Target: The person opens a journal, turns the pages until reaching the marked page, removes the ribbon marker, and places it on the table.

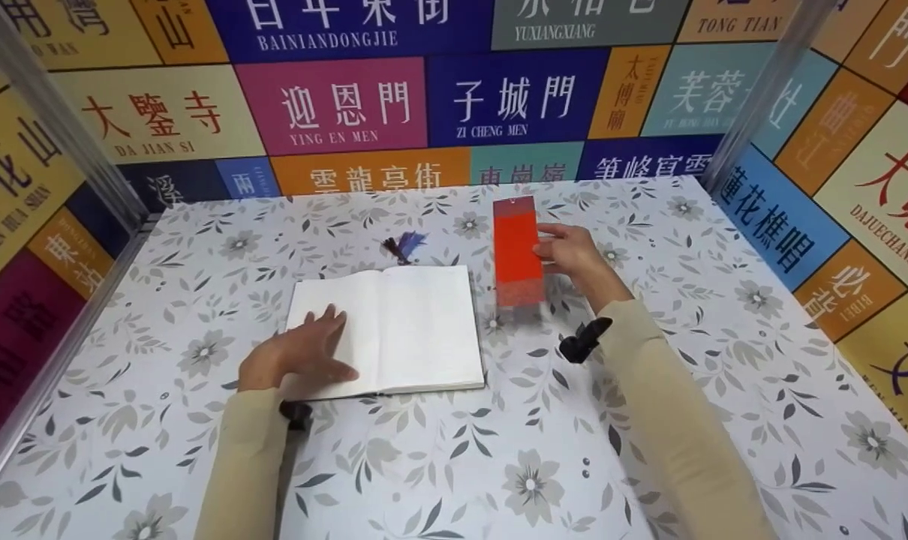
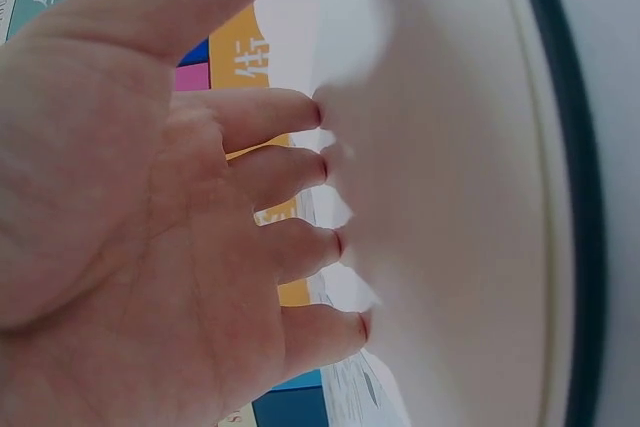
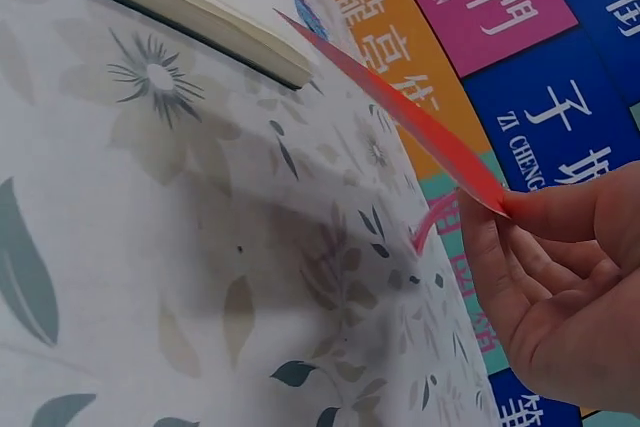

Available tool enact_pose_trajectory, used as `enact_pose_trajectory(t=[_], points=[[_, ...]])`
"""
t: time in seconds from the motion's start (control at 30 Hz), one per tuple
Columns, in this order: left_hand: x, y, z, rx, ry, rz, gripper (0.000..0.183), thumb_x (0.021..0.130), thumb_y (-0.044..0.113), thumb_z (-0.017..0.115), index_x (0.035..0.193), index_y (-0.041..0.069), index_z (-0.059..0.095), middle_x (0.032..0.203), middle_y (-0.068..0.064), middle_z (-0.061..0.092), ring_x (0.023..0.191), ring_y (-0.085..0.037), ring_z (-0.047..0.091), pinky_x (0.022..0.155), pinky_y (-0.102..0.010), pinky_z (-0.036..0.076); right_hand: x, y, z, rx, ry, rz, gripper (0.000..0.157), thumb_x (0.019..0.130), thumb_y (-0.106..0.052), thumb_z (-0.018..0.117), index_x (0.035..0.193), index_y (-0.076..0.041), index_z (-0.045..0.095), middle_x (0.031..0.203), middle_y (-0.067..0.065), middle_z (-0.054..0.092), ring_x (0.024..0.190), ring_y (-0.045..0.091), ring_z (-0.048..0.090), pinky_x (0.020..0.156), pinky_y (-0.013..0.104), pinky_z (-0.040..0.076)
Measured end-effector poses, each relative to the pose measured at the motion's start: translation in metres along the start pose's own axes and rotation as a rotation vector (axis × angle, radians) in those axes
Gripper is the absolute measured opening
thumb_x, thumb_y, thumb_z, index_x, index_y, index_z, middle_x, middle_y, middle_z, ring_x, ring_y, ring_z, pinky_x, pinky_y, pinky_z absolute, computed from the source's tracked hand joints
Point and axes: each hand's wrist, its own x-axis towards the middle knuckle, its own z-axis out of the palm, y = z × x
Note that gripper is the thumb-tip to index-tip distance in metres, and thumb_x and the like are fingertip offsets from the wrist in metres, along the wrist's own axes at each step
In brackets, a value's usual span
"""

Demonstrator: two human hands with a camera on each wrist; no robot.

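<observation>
From where I stand, beige sleeves (image 1: 690,420) come first, behind the fingers. Left hand (image 1: 304,352): fingers spread, gripping nothing, fingertips resting on the left page of an open book (image 1: 431,330). Book lies on the floral tabletop (image 1: 394,480), blank right page to the right of the left thumb. Right of the book, a bit farther off, right hand (image 1: 570,255) has thumb and fingers pinching one long edge of a red card (image 1: 518,247); card juts left from those fingertips, looks held above the table. Past the left fingertips, near the book's far edge: dark tassel (image 1: 403,246); can't tell if attached. Lettered wall panels (image 1: 334,105) behind everything.

Risks, my guess: single-edge pinch, so the card could swivel or drop if the thumb slackens. Left fingers lifting could let the page spring up; sliding under pressure could crease it. Low swing of the right hand could snag the card on the book's edge.
</observation>
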Motion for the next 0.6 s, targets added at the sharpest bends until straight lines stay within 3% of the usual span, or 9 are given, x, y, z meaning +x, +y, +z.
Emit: enact_pose_trajectory(t=[0.3,0.6], points=[[0.001,0.001,0.000,0.000,-0.003,0.001,0.106,0.088,0.043,0.073,0.161,0.006,0.006,0.167,-0.021,-0.010,0.153,-0.048,-0.011,0.122,-0.066,-0.002,-0.017,0.028,-0.005,0.015,-0.040,0.026,0.056,0.099,-0.002,0.052,0.153,-0.006,0.039,0.146,0.022,0.053,0.089,0.007,0.063,0.082,0.023,0.056],[0.001,0.001,-0.001,0.010,0.004,-0.006,0.106,0.088,0.044,0.073,0.161,0.005,0.007,0.167,-0.021,-0.010,0.152,-0.048,-0.010,0.123,-0.066,-0.001,-0.033,0.049,-0.014,-0.069,-0.085,0.026,0.057,0.099,-0.006,0.054,0.154,-0.005,0.038,0.145,0.025,0.053,0.085,0.005,0.065,0.075,0.020,0.057]])
